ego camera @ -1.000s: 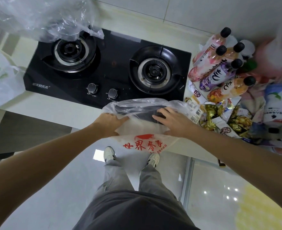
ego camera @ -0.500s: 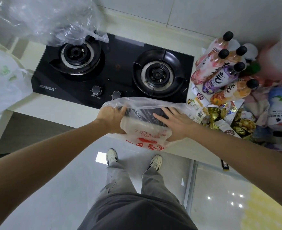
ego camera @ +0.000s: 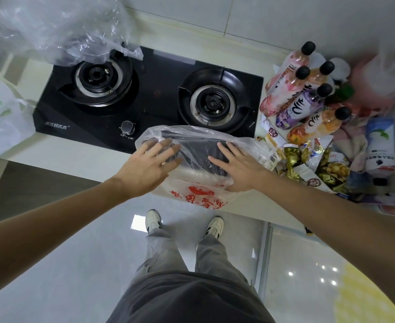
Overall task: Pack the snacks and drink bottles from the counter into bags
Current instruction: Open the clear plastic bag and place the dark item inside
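A clear plastic bag (ego camera: 198,157) with red print is spread at the tabletop (ego camera: 59,151) edge. The left hand (ego camera: 148,166) and right hand (ego camera: 237,165) are laid flat on it, fingers (ego camera: 166,145) splayed, nothing gripped. 5 drink bottles (ego camera: 305,106) and snack packets (ego camera: 312,164) are piled just right.

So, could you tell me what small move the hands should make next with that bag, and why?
Probably spread the plastic bag mouth wide. The left hand and right hand both lie open on it, it looks flat and empty, and the bottles and snack packets wait unpacked beside it.
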